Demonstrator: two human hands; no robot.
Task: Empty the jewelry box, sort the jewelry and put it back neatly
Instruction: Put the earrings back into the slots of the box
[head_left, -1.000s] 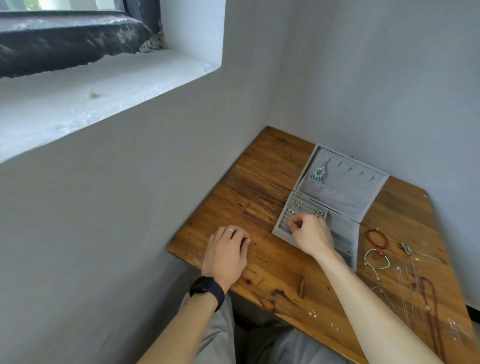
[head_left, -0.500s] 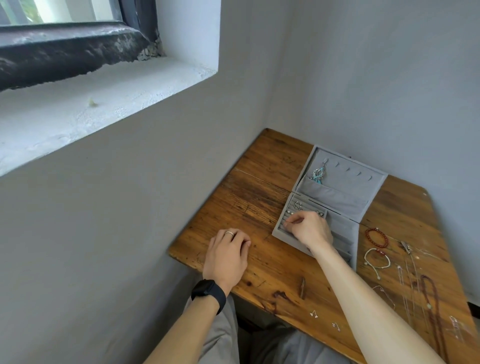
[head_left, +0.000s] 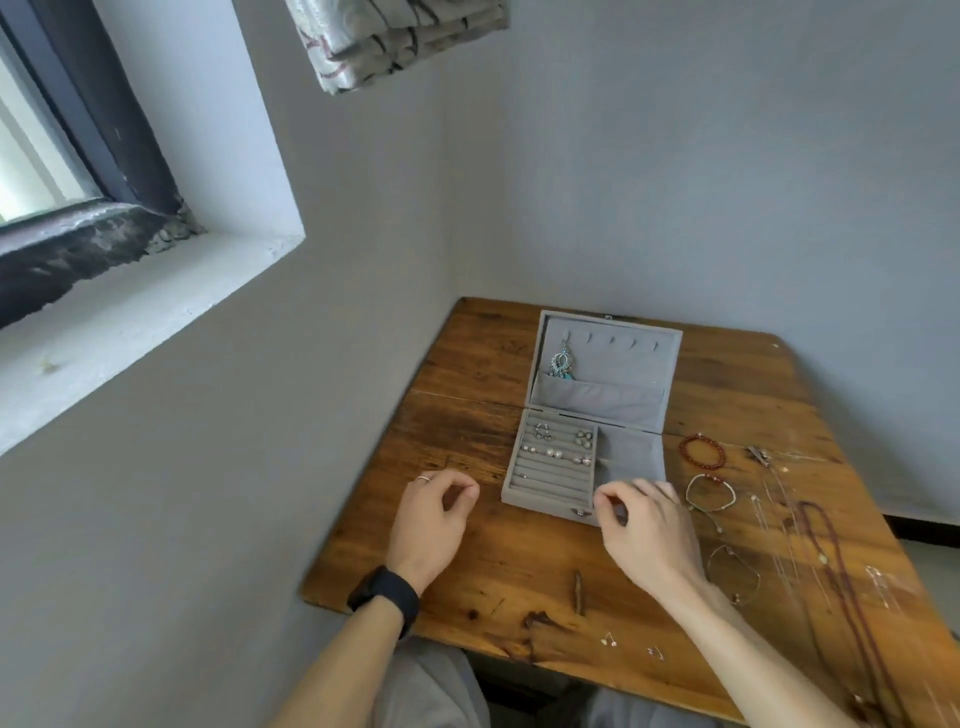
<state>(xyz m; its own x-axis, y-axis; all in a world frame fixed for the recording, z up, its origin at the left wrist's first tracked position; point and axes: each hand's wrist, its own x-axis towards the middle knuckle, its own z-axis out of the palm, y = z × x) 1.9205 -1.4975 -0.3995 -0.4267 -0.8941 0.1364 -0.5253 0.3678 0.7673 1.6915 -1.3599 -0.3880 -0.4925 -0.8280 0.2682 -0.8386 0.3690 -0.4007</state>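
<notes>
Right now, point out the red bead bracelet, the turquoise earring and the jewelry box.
red bead bracelet (head_left: 682, 449): head view, left arc of its beads.
turquoise earring (head_left: 562, 364): head view, middle of the hanging pendant.
jewelry box (head_left: 540, 505): head view, left half of the front wall.

The bare wood of the table (head_left: 467, 405) left of the jewelry box (head_left: 550, 475) gave your left hand (head_left: 428, 525) free passage. The raised lid (head_left: 613, 358) blocked approach from the far side. Right of the box, bracelets (head_left: 702, 451) and necklaces (head_left: 831, 561) covered the surface. Near the front edge lay small pieces, probably earrings (head_left: 609, 641). Walls (head_left: 311, 415) closed off the left and far sides.
</notes>
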